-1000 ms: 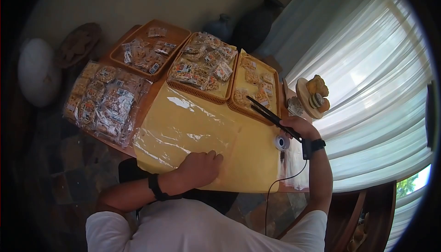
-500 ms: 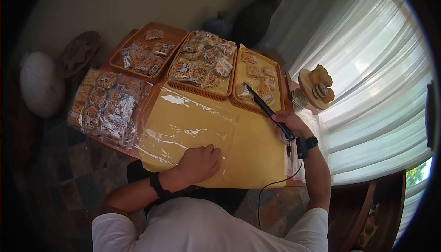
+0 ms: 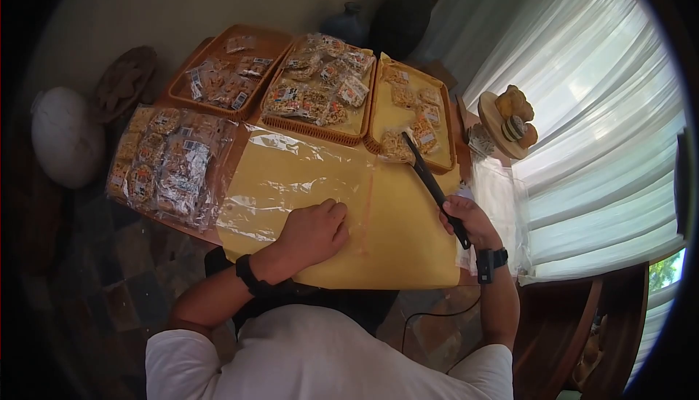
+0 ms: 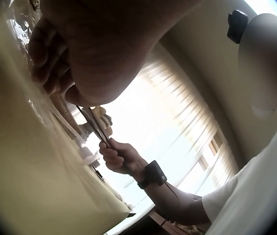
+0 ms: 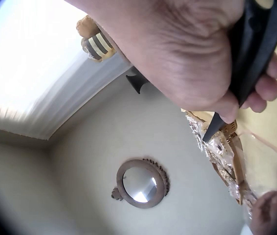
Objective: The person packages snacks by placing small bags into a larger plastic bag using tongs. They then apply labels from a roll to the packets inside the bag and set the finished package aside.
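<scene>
My right hand (image 3: pixel 470 219) grips black tongs (image 3: pixel 434 190) at the table's right side. Their tips meet a clear-wrapped snack packet (image 3: pixel 395 147) at the near left corner of the right basket (image 3: pixel 445 154); whether they pinch it, I cannot tell. Several more packets lie in that basket. The left hand (image 3: pixel 313 232) rests, fingers loosely curled, on a clear plastic sheet or bag (image 3: pixel 280 174) over yellow paper (image 3: pixel 415 254). Dark against the light, the left hand (image 4: pixel 94 58) holds nothing visible in the left wrist view. The right wrist view shows the right hand (image 5: pixel 187 58) around the black handle.
The middle basket (image 3: pixel 313 132) and left basket (image 3: pixel 178 94) hold wrapped packets. A large bag of packets (image 3: pixel 164 167) covers the table's left end. Beyond the right basket stands a round wooden piece with ornaments (image 3: pixel 502 127). Clear plastic (image 3: pixel 502 196) lies at the right edge.
The tongs have become steeper, and their tips have shifted slightly right along with the packet there. The right hand has moved down a little in the head view; the left hand stays on the plastic.
</scene>
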Motion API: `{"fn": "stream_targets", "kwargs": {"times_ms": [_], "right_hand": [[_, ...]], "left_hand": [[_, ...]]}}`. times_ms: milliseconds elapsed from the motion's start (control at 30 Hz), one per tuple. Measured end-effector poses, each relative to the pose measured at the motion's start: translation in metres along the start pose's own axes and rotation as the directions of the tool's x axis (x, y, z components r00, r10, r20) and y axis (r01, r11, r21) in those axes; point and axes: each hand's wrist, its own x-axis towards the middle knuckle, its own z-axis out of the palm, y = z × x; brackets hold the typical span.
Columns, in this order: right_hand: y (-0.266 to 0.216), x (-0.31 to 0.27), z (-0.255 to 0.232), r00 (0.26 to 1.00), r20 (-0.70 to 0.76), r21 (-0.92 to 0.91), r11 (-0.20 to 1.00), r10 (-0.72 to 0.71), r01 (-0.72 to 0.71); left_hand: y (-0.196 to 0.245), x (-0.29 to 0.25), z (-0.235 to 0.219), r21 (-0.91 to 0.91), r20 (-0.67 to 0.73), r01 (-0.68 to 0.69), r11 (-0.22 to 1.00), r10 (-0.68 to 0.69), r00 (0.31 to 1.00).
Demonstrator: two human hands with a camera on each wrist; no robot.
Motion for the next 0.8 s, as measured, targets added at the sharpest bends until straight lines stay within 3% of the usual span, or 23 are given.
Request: {"fn": "stream_targets", "kwargs": {"times_ms": [267,333,433,533,667,800], "right_hand": [[0.040,-0.074,0.033,0.975,0.103,-0.052,0.980,0.197,-0.192],[0.040,-0.070,0.041,0.966,0.105,-0.059,0.971,0.237,-0.232],[0.022,-0.046,0.056,0.947,0.200,-0.306,0.935,0.249,-0.181],[0.001,-0.021,0.082,0.946,0.216,-0.356,0.922,0.241,-0.154],[-0.004,-0.024,0.061,0.968,0.159,-0.384,0.915,0.197,-0.123],[-0.010,-0.061,0.035,0.933,0.099,-0.452,0.851,0.347,-0.269]], "left_hand": [[0.006,0.000,-0.004,-0.025,-0.083,-0.027,0.999,0.025,0.996],[0.013,0.001,-0.009,-0.040,-0.064,-0.069,0.997,0.067,0.996],[0.017,0.005,-0.007,-0.047,-0.037,-0.180,0.983,0.178,0.983],[0.020,0.004,0.005,-0.049,0.008,-0.273,0.961,0.274,0.962],[0.028,0.004,0.015,-0.017,0.017,-0.330,0.944,0.330,0.944],[0.034,-0.003,0.027,0.073,0.018,-0.308,0.949,0.308,0.951]]}}
